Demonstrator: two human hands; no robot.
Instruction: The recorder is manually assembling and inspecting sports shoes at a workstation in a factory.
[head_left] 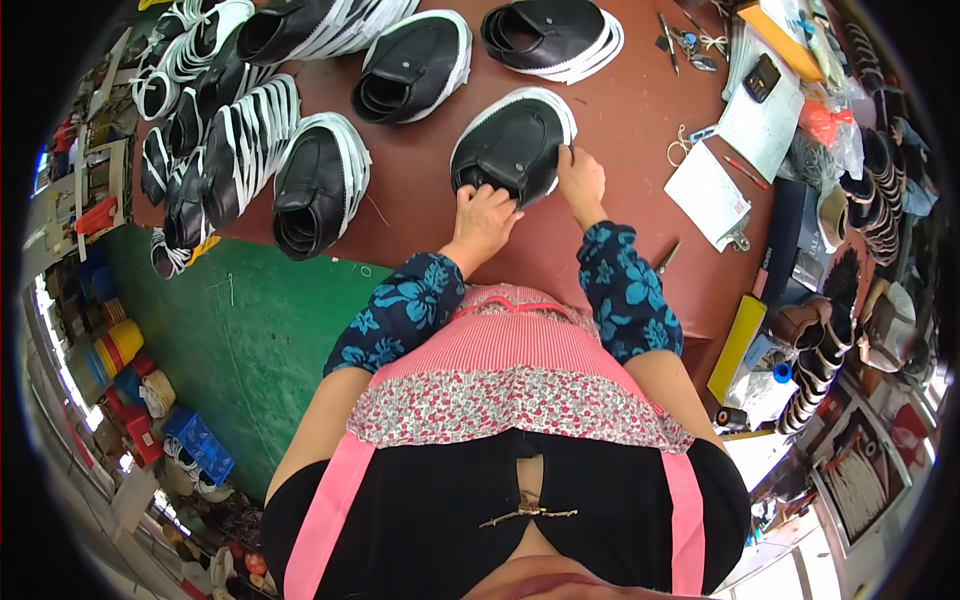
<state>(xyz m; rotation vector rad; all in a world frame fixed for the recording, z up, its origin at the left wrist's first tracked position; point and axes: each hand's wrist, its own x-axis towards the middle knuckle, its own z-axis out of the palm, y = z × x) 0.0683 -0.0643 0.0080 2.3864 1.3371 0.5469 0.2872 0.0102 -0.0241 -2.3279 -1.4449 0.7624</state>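
head view, running left to right: rows of black shoe uppers with white edging lie stacked at your far left on the red-brown table, with a green mat nearer you. your left hand has its fingers curled and pinching the near edge of the stack of black uppers in front of you, and your right hand is just beside it, fingertips pressed together on the same stack's right rim. papers and scissors lie further right, well apart from your hands.
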